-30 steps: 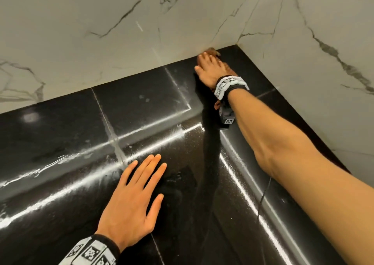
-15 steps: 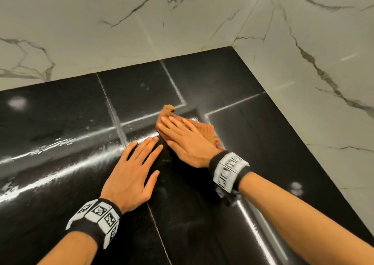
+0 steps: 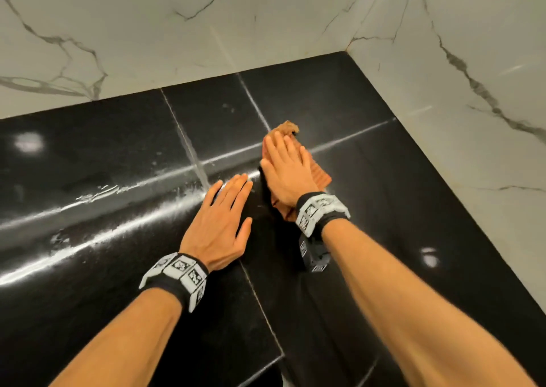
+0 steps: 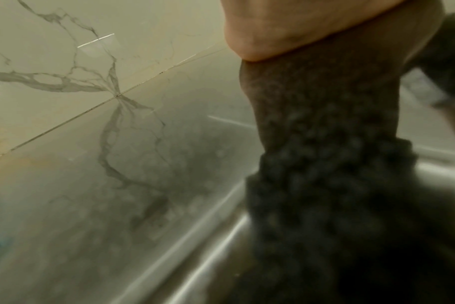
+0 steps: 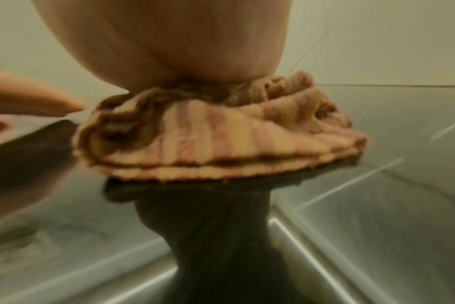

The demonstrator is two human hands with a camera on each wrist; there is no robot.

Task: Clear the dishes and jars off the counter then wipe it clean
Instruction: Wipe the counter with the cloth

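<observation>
A folded orange striped cloth [image 3: 321, 175] lies on the glossy black counter [image 3: 384, 197] where two tile joints cross. My right hand [image 3: 288, 170] presses flat on it with straight fingers, and the cloth's edges show beyond the fingertips and to the right. In the right wrist view the cloth [image 5: 221, 142] bunches in folds under the heel of my palm. Just left of the cloth, my left hand [image 3: 220, 218] lies flat on the bare counter, fingers straight and together. No dishes or jars are in view.
White marble walls [image 3: 177, 31] close the counter at the back and on the right, meeting in a corner [image 3: 347, 50]. Pale wet streaks [image 3: 97, 191] run across the counter left of my hands. The left wrist view is mostly the counter's reflective surface [image 4: 91, 205].
My right hand has dragged the cloth from the back corner out to the tile-joint crossing beside my left hand. The left hand has stayed flat in place.
</observation>
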